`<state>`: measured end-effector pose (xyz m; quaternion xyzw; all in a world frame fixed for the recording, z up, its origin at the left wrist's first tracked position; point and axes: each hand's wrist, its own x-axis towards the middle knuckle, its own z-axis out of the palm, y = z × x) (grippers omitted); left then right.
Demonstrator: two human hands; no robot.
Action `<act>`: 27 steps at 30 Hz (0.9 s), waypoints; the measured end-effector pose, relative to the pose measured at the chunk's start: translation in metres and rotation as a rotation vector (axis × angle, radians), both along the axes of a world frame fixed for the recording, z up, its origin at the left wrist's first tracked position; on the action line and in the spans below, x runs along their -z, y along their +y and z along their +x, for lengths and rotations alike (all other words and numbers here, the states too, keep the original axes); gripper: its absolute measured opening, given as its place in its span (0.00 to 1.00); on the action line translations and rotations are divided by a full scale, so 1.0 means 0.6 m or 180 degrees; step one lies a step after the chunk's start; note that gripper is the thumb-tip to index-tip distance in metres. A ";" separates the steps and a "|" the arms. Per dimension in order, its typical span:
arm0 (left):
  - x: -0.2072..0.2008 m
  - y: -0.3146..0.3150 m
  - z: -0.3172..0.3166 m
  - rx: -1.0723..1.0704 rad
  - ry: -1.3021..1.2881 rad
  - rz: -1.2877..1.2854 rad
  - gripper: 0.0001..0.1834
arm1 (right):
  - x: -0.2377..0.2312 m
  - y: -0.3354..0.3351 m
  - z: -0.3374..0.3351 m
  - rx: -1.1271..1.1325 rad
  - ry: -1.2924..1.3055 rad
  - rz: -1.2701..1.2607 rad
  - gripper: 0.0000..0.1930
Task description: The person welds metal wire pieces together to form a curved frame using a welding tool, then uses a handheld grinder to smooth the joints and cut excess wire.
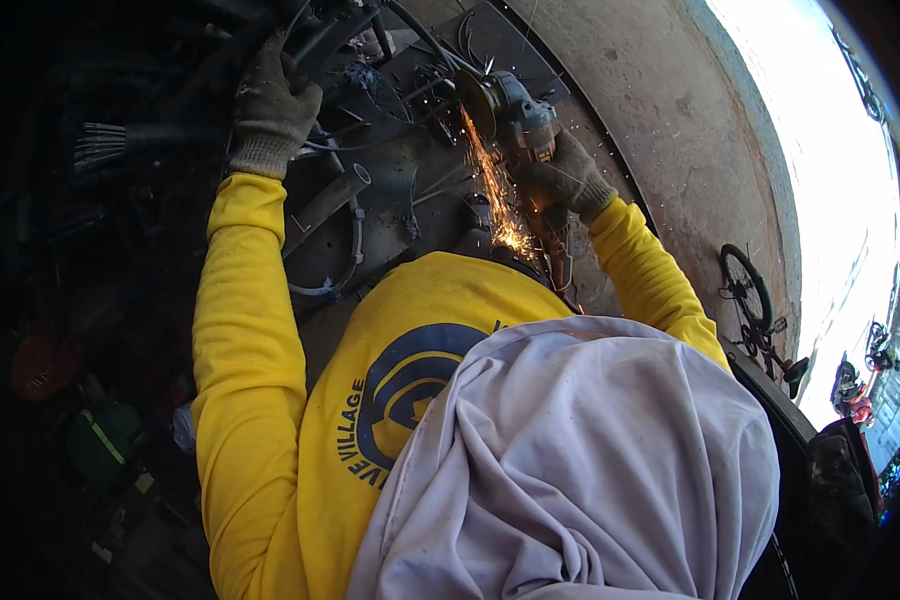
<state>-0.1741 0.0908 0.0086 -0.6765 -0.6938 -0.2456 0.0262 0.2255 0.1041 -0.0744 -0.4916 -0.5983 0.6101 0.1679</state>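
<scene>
My right hand (567,175), in a dark work glove, grips an angle grinder (525,120). The grinder's disc (478,105) stands on edge against dark metal parts on the bench. Orange sparks (495,190) stream from the disc toward my body. Farther left, my gloved left hand (275,110) reaches up to a dark metal frame (325,35), its fingers closing in shadow; exactly what they hold is hidden. Between my arms lie a metal pipe (328,208) with an open end and a curved metal plate (390,170).
A dark metal bench top (515,45) carries rods, cables and scraps. A wire-like brush (105,147) shows at the left in shadow. Concrete floor (660,110) extends right, with a bicycle (750,300) beyond. Bright daylight comes from the far right.
</scene>
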 end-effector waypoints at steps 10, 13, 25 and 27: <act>-0.005 0.003 0.005 -0.0078 -0.0130 -0.0123 0.37 | 0.000 0.000 0.003 -0.0002 -0.0319 0.0127 0.39; -0.004 0.002 0.003 -0.0089 -0.0187 -0.0127 0.37 | -0.003 -0.001 0.001 -0.0010 -0.0284 0.0090 0.39; 0.006 0.004 -0.004 0.0044 -0.0074 0.0021 0.38 | -0.006 0.014 0.004 -0.0184 -0.0022 0.0050 0.36; 0.004 0.004 -0.003 0.0085 -0.0042 0.0081 0.38 | 0.009 0.022 0.007 -0.0163 0.0080 0.0131 0.36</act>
